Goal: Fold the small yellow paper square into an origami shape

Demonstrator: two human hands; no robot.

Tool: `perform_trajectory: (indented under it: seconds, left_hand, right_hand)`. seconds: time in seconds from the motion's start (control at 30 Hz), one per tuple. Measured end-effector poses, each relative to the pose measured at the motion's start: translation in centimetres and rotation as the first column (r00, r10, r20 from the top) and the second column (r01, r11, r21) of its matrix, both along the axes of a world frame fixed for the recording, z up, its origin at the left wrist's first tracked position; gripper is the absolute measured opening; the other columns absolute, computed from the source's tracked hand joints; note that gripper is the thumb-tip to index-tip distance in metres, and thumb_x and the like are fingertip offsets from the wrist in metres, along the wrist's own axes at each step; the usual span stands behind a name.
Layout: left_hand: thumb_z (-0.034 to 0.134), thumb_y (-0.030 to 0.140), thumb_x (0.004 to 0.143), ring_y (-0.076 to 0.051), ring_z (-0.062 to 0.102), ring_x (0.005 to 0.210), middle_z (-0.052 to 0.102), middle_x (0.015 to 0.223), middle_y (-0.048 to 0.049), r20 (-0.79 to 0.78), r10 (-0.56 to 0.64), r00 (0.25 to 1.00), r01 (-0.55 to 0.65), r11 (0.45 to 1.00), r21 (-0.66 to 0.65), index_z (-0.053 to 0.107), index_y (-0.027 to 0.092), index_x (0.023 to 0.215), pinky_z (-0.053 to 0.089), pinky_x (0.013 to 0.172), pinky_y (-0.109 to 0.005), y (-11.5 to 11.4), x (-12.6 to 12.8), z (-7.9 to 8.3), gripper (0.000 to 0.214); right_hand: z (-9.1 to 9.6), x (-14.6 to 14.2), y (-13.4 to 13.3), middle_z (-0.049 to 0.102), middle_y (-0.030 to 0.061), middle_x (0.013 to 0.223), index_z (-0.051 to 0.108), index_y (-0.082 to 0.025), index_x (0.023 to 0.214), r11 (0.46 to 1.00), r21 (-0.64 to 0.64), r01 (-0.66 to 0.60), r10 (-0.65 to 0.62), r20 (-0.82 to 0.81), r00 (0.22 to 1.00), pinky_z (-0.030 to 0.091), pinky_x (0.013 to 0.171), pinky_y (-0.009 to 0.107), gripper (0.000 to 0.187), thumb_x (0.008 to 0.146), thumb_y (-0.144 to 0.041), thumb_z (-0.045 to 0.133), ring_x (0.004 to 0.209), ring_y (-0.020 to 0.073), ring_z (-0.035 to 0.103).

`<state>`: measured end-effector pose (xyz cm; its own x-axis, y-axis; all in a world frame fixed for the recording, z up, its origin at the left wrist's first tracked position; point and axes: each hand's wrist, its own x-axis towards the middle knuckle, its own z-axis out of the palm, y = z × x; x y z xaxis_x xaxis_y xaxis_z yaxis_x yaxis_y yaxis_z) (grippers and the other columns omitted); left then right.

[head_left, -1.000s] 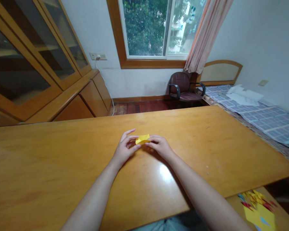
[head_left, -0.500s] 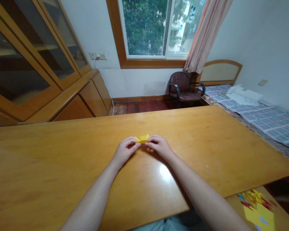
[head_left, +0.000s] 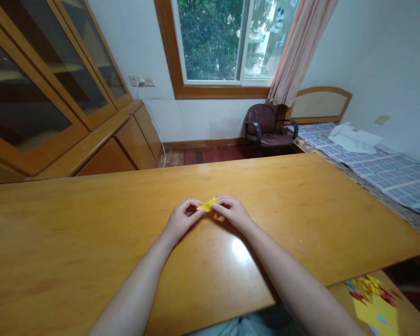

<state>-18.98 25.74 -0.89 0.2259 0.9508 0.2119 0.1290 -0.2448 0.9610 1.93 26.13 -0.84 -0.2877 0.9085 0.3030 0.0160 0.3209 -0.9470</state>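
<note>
A small piece of folded yellow paper (head_left: 207,205) is held between my two hands, just above the wooden table (head_left: 91,228). My left hand (head_left: 184,217) pinches its left end between thumb and fingers. At the right end, my right hand (head_left: 232,211) grips the paper with the thumb on the near side and the fingers behind. One pointed corner sticks up beside the right thumb. The finer folds are too small to make out.
On a lower surface at the bottom right lie yellow sheets (head_left: 374,312) and a pile of small folded papers (head_left: 369,284), yellow, red and blue. Beyond the table stand a brown armchair (head_left: 262,123), a bed (head_left: 378,163) and a glass-fronted cabinet (head_left: 56,116).
The folded yellow paper has turned between my fingers, so its left end sits lower and a flatter face shows. My right thumb has shifted up onto it. Both arms stay in place.
</note>
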Motion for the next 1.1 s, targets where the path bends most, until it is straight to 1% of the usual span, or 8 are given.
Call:
perform_trajectory:
  seconds: [0.1,0.17,0.27,0.33,0.47,0.63,0.9,1.1]
  left_hand:
    - [0.074,0.036,0.073,-0.016,0.061,0.082,0.062,0.085,-0.0017,0.025,0.055,0.998,-0.054,0.997,-0.053,0.058,0.018,0.081,0.051,0.079,-0.028,0.1,0.2,-0.4,0.026]
    - [0.075,0.036,0.072,-0.015,0.061,0.080,0.061,0.084,-0.0004,0.018,0.079,0.997,-0.077,0.994,-0.078,0.058,0.018,0.084,0.052,0.077,-0.027,0.2,0.2,-0.6,0.027]
    - [0.073,0.036,0.074,-0.015,0.061,0.080,0.061,0.085,0.0004,-0.005,0.075,0.997,-0.075,0.993,-0.095,0.060,0.018,0.091,0.051,0.076,-0.026,0.2,0.2,-0.9,0.028]
    - [0.072,0.035,0.076,-0.014,0.060,0.079,0.061,0.088,-0.0002,-0.035,0.066,0.997,-0.069,0.994,-0.085,0.062,0.018,0.096,0.050,0.075,-0.025,0.2,0.1,-0.8,0.029]
    - [0.069,0.035,0.079,-0.013,0.057,0.073,0.063,0.086,-0.0008,-0.116,0.054,0.992,-0.059,0.997,-0.045,0.067,0.018,0.100,0.047,0.068,-0.022,0.1,-0.1,-0.6,0.027]
    - [0.069,0.036,0.079,-0.014,0.057,0.072,0.064,0.082,-0.0012,-0.156,0.053,0.986,-0.060,0.997,-0.044,0.069,0.017,0.100,0.046,0.067,-0.023,0.2,-0.2,-0.6,0.028]
    - [0.071,0.039,0.075,-0.017,0.062,0.078,0.068,0.090,-0.0045,-0.133,0.040,0.990,-0.057,0.991,-0.120,0.069,0.016,0.098,0.050,0.072,-0.026,0.2,0.0,-0.4,0.033]
    - [0.072,0.040,0.074,-0.017,0.063,0.076,0.069,0.088,-0.0043,-0.128,0.042,0.991,-0.060,0.989,-0.138,0.069,0.016,0.096,0.050,0.072,-0.027,0.2,0.0,0.0,0.033]
  right_hand:
    - [-0.1,-0.1,0.0,0.068,0.0047,0.084,0.070,-0.017,0.074,1.000,-0.026,0.001,-0.001,-0.006,1.000,0.047,0.077,0.029,0.026,0.084,-0.041,0.068,0.081,0.0163,0.062]
    - [-0.4,-0.3,0.1,0.067,0.0039,0.081,0.067,-0.017,0.077,0.995,-0.102,0.008,-0.011,-0.025,1.000,0.047,0.071,0.027,0.027,0.081,-0.044,0.069,0.075,0.0150,0.061]
    - [-0.8,-0.6,0.2,0.063,0.0000,0.073,0.061,-0.017,0.081,0.970,-0.243,0.011,-0.031,-0.079,0.996,0.043,0.060,0.023,0.031,0.076,-0.044,0.073,0.062,0.0113,0.056]
    - [-1.0,-0.7,0.2,0.059,-0.0032,0.069,0.056,-0.018,0.085,0.958,-0.288,0.009,-0.042,-0.111,0.993,0.042,0.056,0.022,0.032,0.074,-0.042,0.075,0.058,0.0096,0.054]
    - [-1.1,-0.8,0.3,0.055,-0.0061,0.071,0.052,-0.019,0.094,0.957,-0.289,-0.006,-0.044,-0.163,0.986,0.041,0.055,0.020,0.033,0.074,-0.034,0.074,0.056,0.0078,0.053]
    - [-0.8,-0.7,0.3,0.057,-0.0051,0.078,0.050,-0.022,0.113,0.951,-0.304,-0.050,-0.010,-0.193,0.981,0.041,0.054,0.021,0.045,0.074,-0.028,0.073,0.057,0.0077,0.054]
    - [-0.6,-0.7,0.2,0.057,-0.0050,0.075,0.053,-0.022,0.113,0.952,-0.301,-0.048,-0.012,-0.196,0.981,0.039,0.053,0.021,0.044,0.074,-0.029,0.073,0.056,0.0079,0.052]
    - [-0.7,-0.6,0.2,0.058,-0.0046,0.074,0.055,-0.021,0.110,0.952,-0.302,-0.045,-0.011,-0.181,0.983,0.040,0.053,0.020,0.040,0.076,-0.032,0.073,0.055,0.0079,0.052]
